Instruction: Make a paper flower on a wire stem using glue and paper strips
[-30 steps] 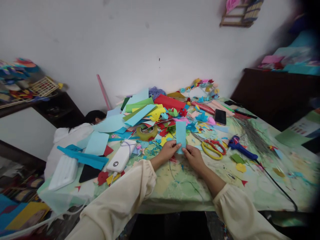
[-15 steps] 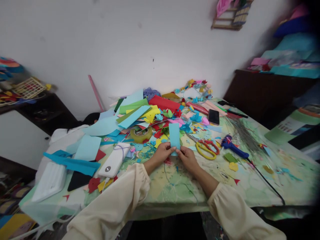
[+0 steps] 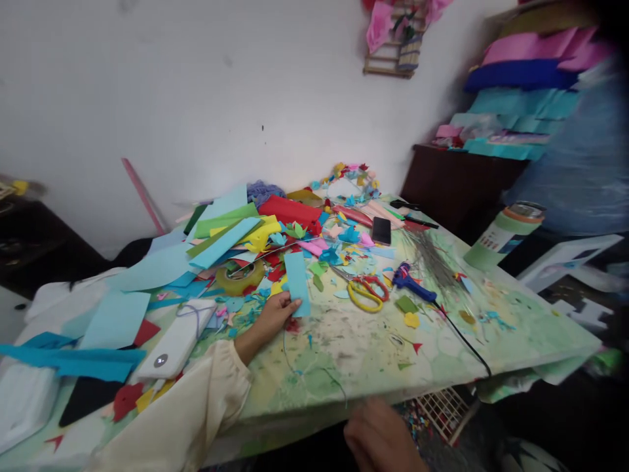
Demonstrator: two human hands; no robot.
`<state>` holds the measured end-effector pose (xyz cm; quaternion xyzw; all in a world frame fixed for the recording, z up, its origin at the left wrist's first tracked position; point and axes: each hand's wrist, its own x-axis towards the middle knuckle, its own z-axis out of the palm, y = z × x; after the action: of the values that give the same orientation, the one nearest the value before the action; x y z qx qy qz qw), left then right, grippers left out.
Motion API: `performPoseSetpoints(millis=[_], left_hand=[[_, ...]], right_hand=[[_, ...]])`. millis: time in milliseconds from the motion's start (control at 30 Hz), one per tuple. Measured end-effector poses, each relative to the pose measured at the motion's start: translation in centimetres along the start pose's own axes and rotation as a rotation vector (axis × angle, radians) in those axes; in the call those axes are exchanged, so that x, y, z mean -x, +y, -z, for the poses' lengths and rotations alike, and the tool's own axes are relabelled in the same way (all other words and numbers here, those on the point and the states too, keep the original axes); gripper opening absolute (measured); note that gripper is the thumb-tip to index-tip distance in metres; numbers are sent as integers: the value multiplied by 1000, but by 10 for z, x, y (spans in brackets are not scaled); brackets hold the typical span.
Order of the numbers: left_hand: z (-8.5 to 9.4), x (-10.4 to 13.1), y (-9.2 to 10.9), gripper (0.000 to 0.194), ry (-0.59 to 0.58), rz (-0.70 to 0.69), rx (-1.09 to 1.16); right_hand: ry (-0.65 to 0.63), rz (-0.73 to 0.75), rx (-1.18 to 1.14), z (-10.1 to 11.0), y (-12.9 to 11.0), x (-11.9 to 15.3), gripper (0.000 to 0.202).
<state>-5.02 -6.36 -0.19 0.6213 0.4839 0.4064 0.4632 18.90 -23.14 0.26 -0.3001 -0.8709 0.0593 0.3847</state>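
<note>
A light blue paper strip [image 3: 297, 282] stands nearly upright above the table, its lower end pinched in my left hand [image 3: 275, 316]. Off the table's front edge, at the bottom of the view, is my right hand [image 3: 381, 436]; it is blurred, its fingers look curled, and whether it holds anything is hidden. To the right of the strip lie scissors with yellow and red handles [image 3: 366, 295]. A roll of yellowish tape [image 3: 240, 276] rests to the left of the strip, among coloured paper scraps.
Coloured paper sheets [image 3: 223, 242] are heaped at the back left. A white power bank [image 3: 174, 341] lies left of my left arm. On the right are a blue glue gun [image 3: 415, 285] with a black cord, a phone [image 3: 381, 231] and a green jar [image 3: 501, 236].
My right hand has let go of the strip and moved down past the table's front edge. My left hand still holds the strip. The view has turned to the right.
</note>
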Motion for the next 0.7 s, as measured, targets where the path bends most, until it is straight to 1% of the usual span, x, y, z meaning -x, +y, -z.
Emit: performPoseSetpoints(millis=[33,67,100,133,233,300,367,433,500,567,633,700], left_hand=[[0,1,1,36,-2,-11,-2],[0,2,2,36,-3,-24,-1],[0,2,3,36,-4,-34,4],[0,3,3,35,-7,-35,13],[0,4,4,34,-19,-5,66],[0,4,4,34,-10,16,111],[1,4,4,34,3,6,140],[1,3,4,34,7,-17,155],[0,3,5,33,21,-28,172],[0,2,7,34,55,-25,191],[0,2,8,35,81,-25,198],[0,1,7,34,85,-16,231]], right_hand=[[-9,-82,-19,3,7,-11,11],[14,-167,-40,5,16,-26,10],[89,-223,-41,4,27,-44,9],[123,-286,-47,0,40,-64,9],[129,-453,-117,-25,77,-117,21],[65,-526,-215,-47,95,-138,27],[26,-551,-319,-66,104,-146,32],[56,-552,-406,-77,105,-145,40],[91,-520,-451,-82,102,-140,50],[56,-457,-434,-82,99,-136,56],[-1,-406,-383,-82,97,-134,56],[-20,-387,-353,-83,97,-134,51]])
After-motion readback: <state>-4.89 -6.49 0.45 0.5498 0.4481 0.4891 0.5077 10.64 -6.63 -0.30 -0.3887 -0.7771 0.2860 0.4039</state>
